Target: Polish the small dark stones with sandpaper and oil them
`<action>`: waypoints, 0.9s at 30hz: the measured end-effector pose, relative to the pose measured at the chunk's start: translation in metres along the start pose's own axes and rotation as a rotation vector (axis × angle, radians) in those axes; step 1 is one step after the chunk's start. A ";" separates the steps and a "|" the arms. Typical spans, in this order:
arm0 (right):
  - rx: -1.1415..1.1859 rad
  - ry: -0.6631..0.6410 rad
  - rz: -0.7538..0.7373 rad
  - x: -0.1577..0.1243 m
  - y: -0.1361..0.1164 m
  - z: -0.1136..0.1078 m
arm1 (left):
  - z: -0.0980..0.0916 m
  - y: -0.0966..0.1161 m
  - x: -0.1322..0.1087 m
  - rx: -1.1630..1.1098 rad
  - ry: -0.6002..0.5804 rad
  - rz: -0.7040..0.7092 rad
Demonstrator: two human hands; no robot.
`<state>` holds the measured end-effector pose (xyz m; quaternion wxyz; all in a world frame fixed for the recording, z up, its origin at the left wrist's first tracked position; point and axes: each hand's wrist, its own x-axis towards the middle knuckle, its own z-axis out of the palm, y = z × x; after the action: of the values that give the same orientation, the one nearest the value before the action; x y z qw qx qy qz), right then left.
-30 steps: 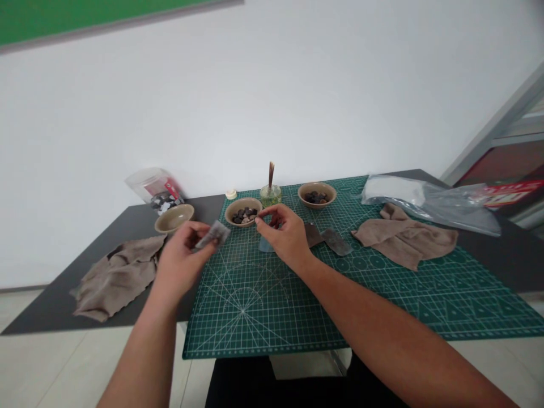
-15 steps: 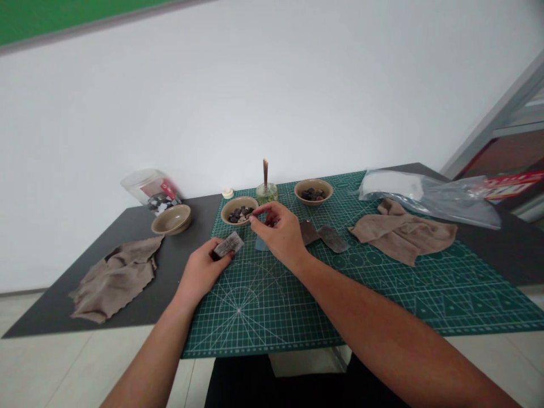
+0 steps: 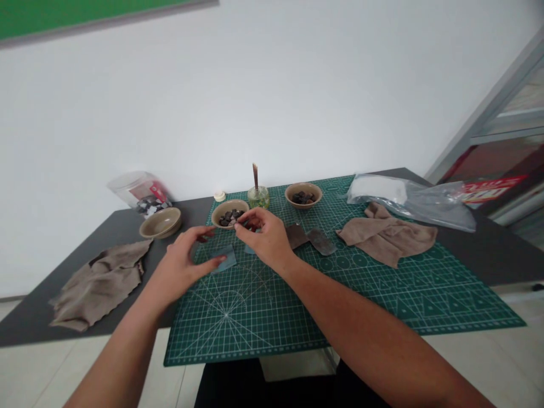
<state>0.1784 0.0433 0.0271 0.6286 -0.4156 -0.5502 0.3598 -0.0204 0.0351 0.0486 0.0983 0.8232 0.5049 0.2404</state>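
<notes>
My left hand (image 3: 187,256) is open, thumb and fingers spread, with nothing between them. Its thumb tip is at a blue-grey square of what looks like sandpaper (image 3: 226,258) lying on the green cutting mat (image 3: 263,306). My right hand (image 3: 263,231) is pinched at the near rim of a tan bowl (image 3: 216,218) of small dark stones (image 3: 229,216). Whatever is between those fingertips is too small to make out. Partly behind the right hand lies another blue-grey piece (image 3: 250,249). Beyond the wrist are a brown sheet (image 3: 296,235) and a dark grey one (image 3: 322,242).
Along the back stand a jar with sticks (image 3: 258,198), a white cap (image 3: 220,196) and a second bowl of stones (image 3: 304,198). Stacked tan bowls (image 3: 160,224), a tipped clear jar (image 3: 138,190) and a brown cloth (image 3: 102,283) are left. Right are another cloth (image 3: 389,235) and a plastic bag (image 3: 442,209).
My left hand has let go of the dark grey piece and opened. A blue-grey piece now shows flat on the mat there. The right hand stays pinched by the bowl; the view has shifted slightly.
</notes>
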 end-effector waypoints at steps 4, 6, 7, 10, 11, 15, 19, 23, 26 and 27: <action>0.178 -0.048 0.047 0.002 0.002 0.000 | 0.002 0.024 0.028 -0.199 0.027 0.176; 0.267 -0.013 0.064 0.005 0.004 -0.002 | 0.008 0.037 0.042 -0.251 0.074 0.240; 0.303 0.010 0.068 0.007 0.004 -0.005 | 0.011 0.042 0.049 -0.268 0.079 0.273; 0.328 0.031 0.072 0.013 0.004 -0.015 | 0.020 0.050 0.065 -0.337 0.127 0.249; 0.294 0.038 0.067 0.016 0.004 -0.020 | 0.024 0.050 0.070 -0.385 0.164 0.174; -0.008 0.188 0.084 0.032 0.001 -0.047 | 0.035 0.042 0.090 -0.666 0.320 -0.204; -0.401 0.167 0.087 0.066 0.001 -0.071 | 0.039 0.029 0.102 -0.939 0.458 -0.152; -0.666 0.009 0.041 0.104 0.007 -0.069 | 0.044 0.021 0.101 -1.054 0.483 -0.160; -0.786 -0.096 0.012 0.122 0.011 -0.057 | 0.048 0.019 0.099 -1.103 0.479 -0.196; -0.813 -0.116 0.014 0.126 0.011 -0.054 | 0.049 0.019 0.098 -1.116 0.473 -0.198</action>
<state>0.2488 0.1554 0.0635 0.3786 -0.6129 -0.6793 0.1398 0.0559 0.1164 0.0429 0.4217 0.5212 0.3850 0.6343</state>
